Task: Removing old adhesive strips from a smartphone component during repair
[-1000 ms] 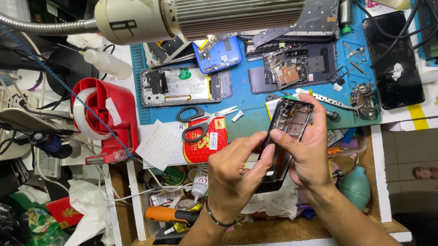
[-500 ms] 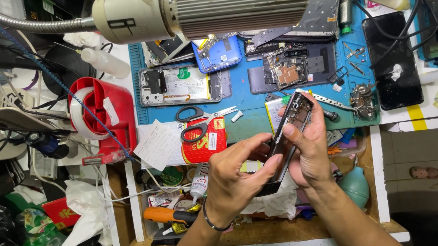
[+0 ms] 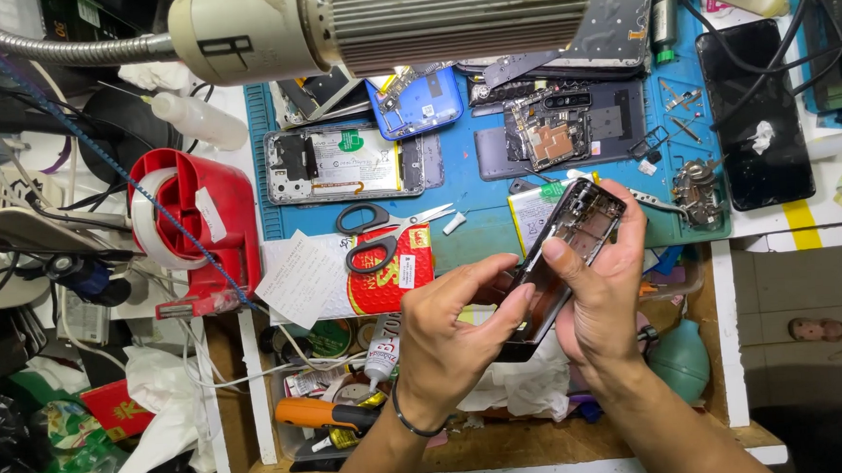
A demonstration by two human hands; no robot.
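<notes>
A blue work mat (image 3: 478,219) lies beside a red tape dispenser (image 3: 200,229); black-handled scissors (image 3: 373,239) rest on a red-and-white packet (image 3: 394,276), near a teal rubber bulb (image 3: 682,362), an orange-handled tool (image 3: 320,413) and a dark grey phone frame (image 3: 566,253).

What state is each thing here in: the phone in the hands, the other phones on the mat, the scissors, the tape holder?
Phone frame: opened up, tilted, held in both hands.
Left hand: gripping the frame's lower end.
Right hand: wrapped round the frame's side.
Opened phone: back off, lying flat on the blue mat.
Scissors: closed, lying flat.
Red tape dispenser: loaded with a roll.
Black phone: lying flat, screen dark.
</notes>
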